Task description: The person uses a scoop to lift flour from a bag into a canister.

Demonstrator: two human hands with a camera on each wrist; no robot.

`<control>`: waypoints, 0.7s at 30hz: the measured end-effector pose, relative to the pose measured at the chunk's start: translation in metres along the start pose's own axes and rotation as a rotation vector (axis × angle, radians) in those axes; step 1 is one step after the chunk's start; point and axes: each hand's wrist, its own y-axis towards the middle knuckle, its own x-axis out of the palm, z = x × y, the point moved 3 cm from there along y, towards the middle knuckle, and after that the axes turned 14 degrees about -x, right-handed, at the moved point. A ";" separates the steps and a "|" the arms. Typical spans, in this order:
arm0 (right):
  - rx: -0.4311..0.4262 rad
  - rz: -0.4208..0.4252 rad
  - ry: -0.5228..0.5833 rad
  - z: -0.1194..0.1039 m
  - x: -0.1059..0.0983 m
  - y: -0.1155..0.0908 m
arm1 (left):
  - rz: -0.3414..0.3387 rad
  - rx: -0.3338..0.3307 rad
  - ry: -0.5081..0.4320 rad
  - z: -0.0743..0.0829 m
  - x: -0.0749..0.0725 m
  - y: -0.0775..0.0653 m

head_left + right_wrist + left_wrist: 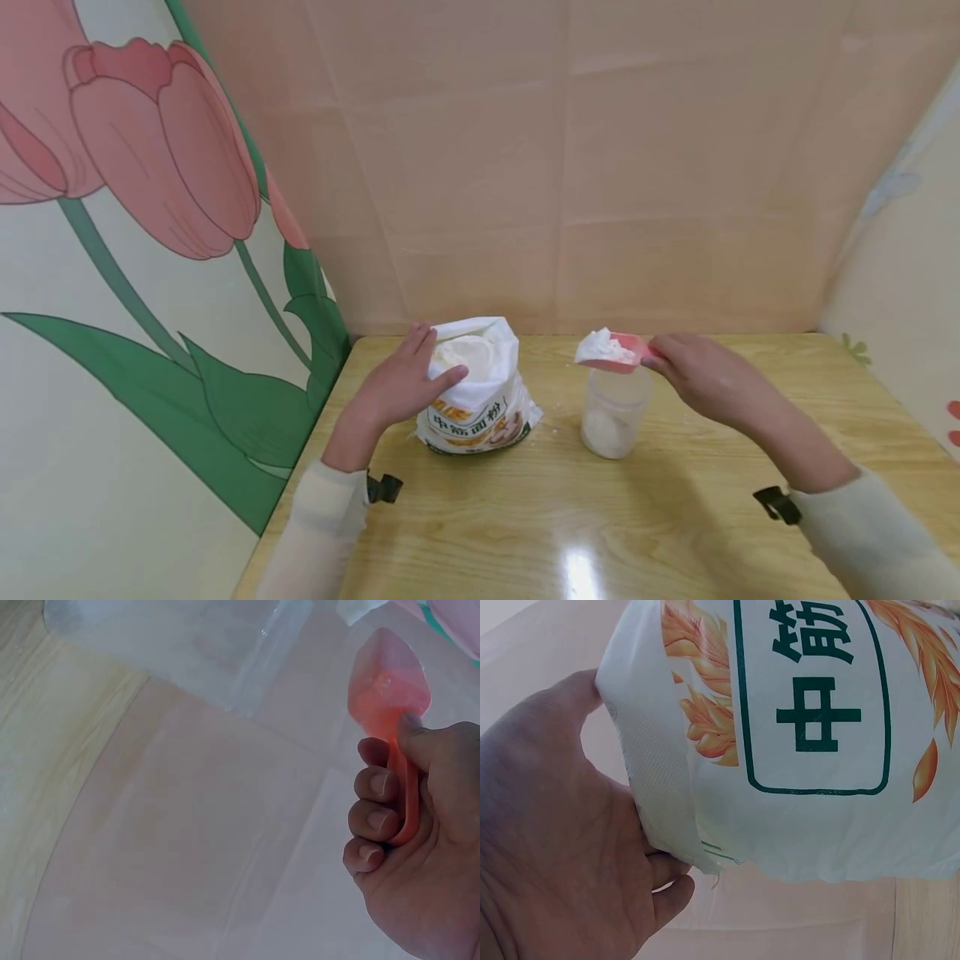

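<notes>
In the head view, a white flour bag (480, 408) stands with its top open and flour inside. My left hand (397, 379) holds the bag's rim at the left, thumb over the front edge. The left wrist view shows that hand (562, 817) against the rim of the bag (817, 832), some fingertips hidden behind it. My right hand (708, 379) grips the handle of a pink scoop (630, 358) heaped with white flour (600, 343). Below the scoop is a clear plastic jar (615, 417), partly filled with flour. Curled fingers wrap the scoop (388, 682) handle in the right wrist view.
Bag and jar stand on a wood-grain table (487, 517), with a little spilled flour between them. A pinkish sheet (562, 167) hangs behind the table. To the left is a wall painted with tulips (165, 142); another wall (915, 292) stands right.
</notes>
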 end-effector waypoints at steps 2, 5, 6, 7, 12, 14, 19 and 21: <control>0.011 -0.009 0.004 0.001 0.000 -0.004 | -0.002 -0.004 0.000 -0.001 0.000 0.001; 0.020 -0.007 0.004 0.004 0.000 -0.009 | -0.005 -0.007 -0.002 -0.001 0.001 0.001; 0.018 -0.004 0.004 0.005 0.000 -0.011 | -0.006 -0.009 -0.001 -0.001 0.001 0.002; 0.021 -0.005 0.001 0.006 0.001 -0.013 | -0.008 -0.009 -0.002 -0.001 0.001 0.002; 0.026 -0.008 -0.016 0.013 0.002 -0.023 | -0.011 -0.012 -0.002 0.000 0.000 0.001; 0.031 -0.012 -0.020 0.015 0.001 -0.027 | -0.010 -0.011 -0.002 0.000 0.000 0.000; 0.052 -0.046 -0.014 0.019 -0.001 -0.034 | -0.009 -0.011 0.002 0.000 0.000 0.001; 0.062 -0.065 -0.015 0.019 -0.001 -0.037 | -0.010 -0.014 0.006 -0.001 0.000 0.001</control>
